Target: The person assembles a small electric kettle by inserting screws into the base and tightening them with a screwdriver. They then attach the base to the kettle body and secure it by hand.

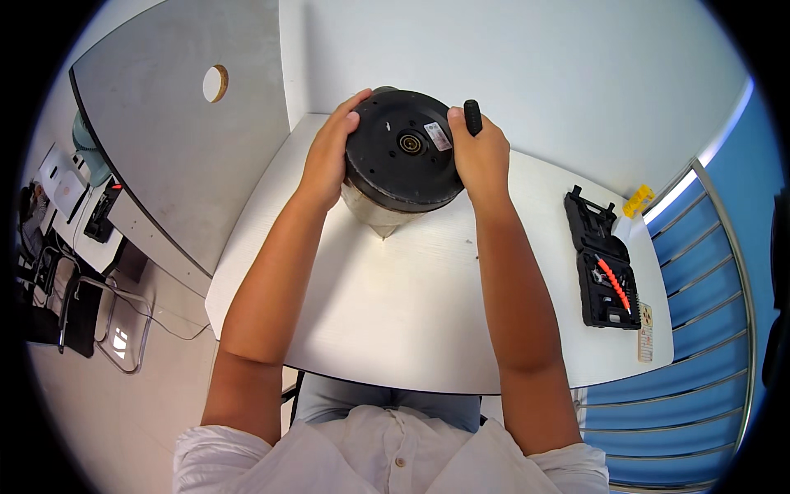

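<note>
An electric kettle (370, 210) is held over the white table, tipped so that its round black base (387, 169) faces up toward me. The base has a ringed connector at its centre, small holes around it and a pale label. Below the base, part of the metal body and a pointed spout show. My left hand (327, 160) grips the kettle's left side. My right hand (484, 160) is closed at the right edge, thumb against the rim. From that same hand sticks up a black ridged grip (472, 118), like a screwdriver handle; its lower end is hidden.
An open black tool case (605, 276) lies at the table's right, with an orange flexible shaft (613, 284) in it. Beside it are a remote control (645, 333) and a yellow item (638, 200). A grey partition (164, 140) borders the left; metal railing (747, 313) the right.
</note>
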### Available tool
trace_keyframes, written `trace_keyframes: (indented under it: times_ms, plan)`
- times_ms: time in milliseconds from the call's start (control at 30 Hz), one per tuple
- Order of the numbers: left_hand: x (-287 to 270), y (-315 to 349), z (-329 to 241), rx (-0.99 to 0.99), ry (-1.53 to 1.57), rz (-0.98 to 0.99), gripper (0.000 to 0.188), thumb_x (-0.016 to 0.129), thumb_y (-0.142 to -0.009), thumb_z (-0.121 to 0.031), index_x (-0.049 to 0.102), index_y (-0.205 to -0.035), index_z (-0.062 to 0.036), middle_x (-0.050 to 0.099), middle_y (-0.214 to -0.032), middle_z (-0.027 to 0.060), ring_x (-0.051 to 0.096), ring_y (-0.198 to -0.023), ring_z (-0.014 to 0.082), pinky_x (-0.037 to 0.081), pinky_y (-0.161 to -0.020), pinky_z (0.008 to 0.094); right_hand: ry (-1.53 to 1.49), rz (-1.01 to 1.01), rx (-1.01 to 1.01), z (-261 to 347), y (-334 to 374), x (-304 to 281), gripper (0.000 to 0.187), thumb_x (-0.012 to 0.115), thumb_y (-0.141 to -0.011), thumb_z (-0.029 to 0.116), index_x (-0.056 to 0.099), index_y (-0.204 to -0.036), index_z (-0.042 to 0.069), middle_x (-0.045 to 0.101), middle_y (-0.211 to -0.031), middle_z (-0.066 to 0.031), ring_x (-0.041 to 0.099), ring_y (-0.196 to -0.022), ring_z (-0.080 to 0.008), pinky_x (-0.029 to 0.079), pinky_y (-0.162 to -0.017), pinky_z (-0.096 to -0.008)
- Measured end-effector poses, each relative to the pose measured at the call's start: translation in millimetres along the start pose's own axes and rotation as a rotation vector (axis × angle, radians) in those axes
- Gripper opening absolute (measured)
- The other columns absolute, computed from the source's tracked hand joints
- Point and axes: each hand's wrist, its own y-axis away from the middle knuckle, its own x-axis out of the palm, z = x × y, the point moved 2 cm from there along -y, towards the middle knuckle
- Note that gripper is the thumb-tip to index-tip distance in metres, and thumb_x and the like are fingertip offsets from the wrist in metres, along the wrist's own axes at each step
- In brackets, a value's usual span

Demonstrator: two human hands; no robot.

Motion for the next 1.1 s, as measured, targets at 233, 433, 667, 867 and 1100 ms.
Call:
trace_keyframes:
  times_ms: [233,433,667,867,1100]
  plan:
    - [-14.4,18.4,2.3,0.136,-0.095,0.016,0.061,0.046,-0.088,-0.036,0.033,-0.139,-0.0063,0.041,-0.136,0.0153,0.038,-0.125,0.0246,0.026,-0.106,0.0333,0.125,-0.076,-0.085,12.3,7.8,11.7,0.029,0.055,-0.087,0.032,0.065,-0.09,0.006,0.066,-0.082,-0.0121,0.062,-0.08,-0.0305,0.048,-0.075,-0.0392]
    - [-17.3,24.8,-2.3,0.033,-0.006,-0.014,0.062,0.047,-0.083,-0.028,0.033,-0.139,-0.0058,0.039,-0.136,0.0155,0.038,-0.125,0.0249,0.026,-0.106,0.033,0.137,-0.003,-0.074,21.3,11.8,12.2,0.026,0.057,-0.086,0.031,0.065,-0.091,0.007,0.066,-0.083,-0.0109,0.063,-0.08,-0.0289,0.048,-0.075,-0.0372]
    - [-10.1,44.0,-9.3,0.152,-0.065,0.002,0.067,0.052,-0.079,-0.027,0.031,-0.139,-0.0038,0.038,-0.137,0.0148,0.036,-0.128,0.0251,0.025,-0.108,0.0337,0.029,-0.03,-0.199,14.4,31.3,4.4,0.022,0.059,-0.085,0.024,0.064,-0.098,0.007,0.066,-0.085,-0.0102,0.063,-0.083,-0.0277,0.048,-0.077,-0.0348]
    - [7.1,83.4,-10.1,0.272,-0.009,0.049,0.084,0.062,-0.076,-0.037,0.023,-0.142,-0.0033,0.034,-0.14,0.016,0.033,-0.131,0.0257,0.025,-0.108,0.0359,-0.204,-0.071,-0.431,-15.2,71.1,-9.7,0.024,0.06,-0.085,0.014,0.059,-0.106,0.001,0.063,-0.095,-0.0123,0.062,-0.086,-0.0246,0.047,-0.075,-0.0313]
    - [4.3,110.8,19.4,-0.034,0.036,0.165,0.088,0.061,-0.079,-0.044,0.017,-0.145,-0.007,0.006,-0.152,0.0162,0.019,-0.138,0.0276,0.015,-0.112,0.04,-0.053,-0.168,-0.719,-47.6,109.0,-23.9,0.031,0.061,-0.084,0.017,0.057,-0.111,0.003,0.06,-0.101,-0.012,0.059,-0.09,-0.0271,0.047,-0.077,-0.0331]
